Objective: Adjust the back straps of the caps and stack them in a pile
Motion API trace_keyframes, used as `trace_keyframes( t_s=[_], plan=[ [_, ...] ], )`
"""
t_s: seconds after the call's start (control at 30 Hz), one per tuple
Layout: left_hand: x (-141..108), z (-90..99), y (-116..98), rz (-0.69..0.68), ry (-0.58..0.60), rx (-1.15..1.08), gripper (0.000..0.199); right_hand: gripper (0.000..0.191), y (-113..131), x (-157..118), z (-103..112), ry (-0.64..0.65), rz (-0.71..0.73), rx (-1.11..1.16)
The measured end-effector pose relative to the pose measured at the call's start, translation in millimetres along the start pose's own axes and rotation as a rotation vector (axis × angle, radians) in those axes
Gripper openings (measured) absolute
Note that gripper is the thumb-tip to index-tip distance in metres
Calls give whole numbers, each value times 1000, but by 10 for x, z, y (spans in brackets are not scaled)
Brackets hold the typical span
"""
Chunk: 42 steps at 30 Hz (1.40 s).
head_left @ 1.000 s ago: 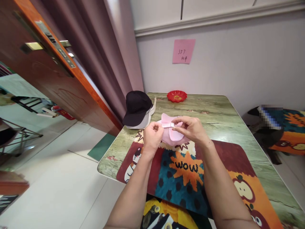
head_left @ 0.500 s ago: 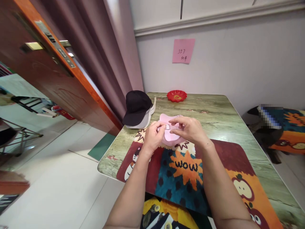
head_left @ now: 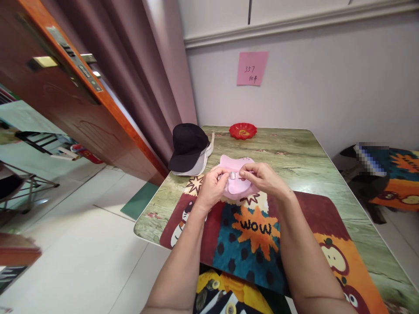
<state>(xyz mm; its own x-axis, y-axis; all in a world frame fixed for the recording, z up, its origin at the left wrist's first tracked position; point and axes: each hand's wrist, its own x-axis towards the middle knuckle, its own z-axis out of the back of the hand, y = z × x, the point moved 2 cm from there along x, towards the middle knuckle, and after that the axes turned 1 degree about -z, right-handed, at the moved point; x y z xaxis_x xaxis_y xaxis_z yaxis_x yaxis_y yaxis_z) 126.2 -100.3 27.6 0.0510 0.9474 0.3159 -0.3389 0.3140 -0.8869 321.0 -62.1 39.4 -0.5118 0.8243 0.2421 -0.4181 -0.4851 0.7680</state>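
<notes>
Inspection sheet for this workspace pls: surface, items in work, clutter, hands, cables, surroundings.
Surface: green wood-look table, patterned mat along its near side.
Items in work: pink cap at the mat's far edge, its strap and buckle uppermost.
Clutter: black cap stacked on at least one pale cap, left; red dish at the back.
Hands: left hand pinching by the buckle; right hand pinching the strap.
Cables: nothing seen.
Surroundings: door and curtain left; pink note on the wall.
</notes>
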Motion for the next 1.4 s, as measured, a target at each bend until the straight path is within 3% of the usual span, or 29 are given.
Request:
trace_keyframes(
  t_s=[0.3,0.37,0.47,0.63,0.93,1.1,1.4],
  plan=[
    [-5,3,-121,-152,23,178,17,26,-22,21,-19,4,-21,30],
    [-13,6,-143,-173,22,202,24,26,-25,27,-34,-14,-21,52],
    [-25,1,-154,-239,-1,300,32,27,-26,29,-43,-35,-20,92],
    [-27,-8,-171,-385,-80,426,25,26,-21,27,-44,-38,-20,138],
    [3,36,-226,-401,-95,623,21,28,-10,31,-80,-21,-16,193],
    [-17,59,-201,-418,-108,537,20,25,44,43,-114,-31,-12,246],
    [-33,50,-161,-308,-112,306,19,21,113,25,-114,-55,-19,237]
  ],
)
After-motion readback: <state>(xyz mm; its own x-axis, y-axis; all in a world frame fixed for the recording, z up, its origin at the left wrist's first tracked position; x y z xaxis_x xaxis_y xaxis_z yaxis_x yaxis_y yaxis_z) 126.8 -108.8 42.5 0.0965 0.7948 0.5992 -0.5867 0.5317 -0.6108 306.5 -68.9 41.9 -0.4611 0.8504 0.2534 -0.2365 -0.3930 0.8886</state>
